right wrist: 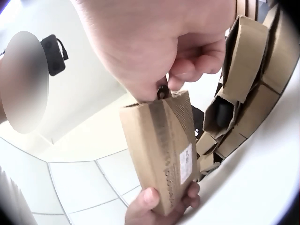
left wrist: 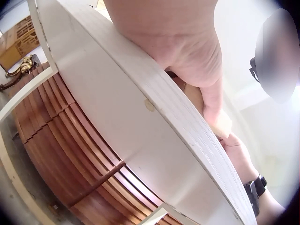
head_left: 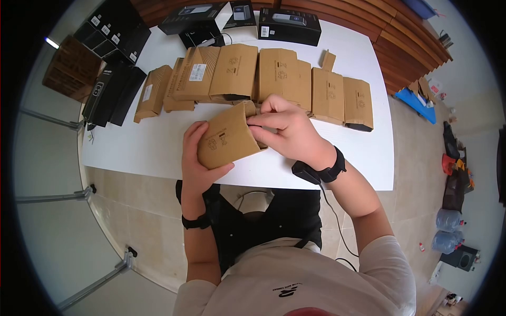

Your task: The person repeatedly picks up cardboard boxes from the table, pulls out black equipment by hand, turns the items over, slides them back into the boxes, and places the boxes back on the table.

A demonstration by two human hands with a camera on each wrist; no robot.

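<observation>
A brown cardboard box (head_left: 226,138) is held tilted above the front of the white table. My left hand (head_left: 196,158) grips its closed end, with the thumb on the near side and fingers round the far side. At the box's other end, which is open, my right hand (head_left: 292,129) has its thumb and fingers in the mouth. In the right wrist view the right hand (right wrist: 173,61) pinches a small dark piece (right wrist: 162,91) at that mouth; its kind cannot be told. A white label (right wrist: 186,163) shows on the box's side. The inside is mostly hidden.
Similar cardboard boxes (head_left: 234,71) stand in a row across the table (head_left: 363,168), just beyond my hands. Black product boxes (head_left: 290,26) are at the back and more black boxes (head_left: 113,92) at the left. A cable (head_left: 337,221) hangs from my right wrist.
</observation>
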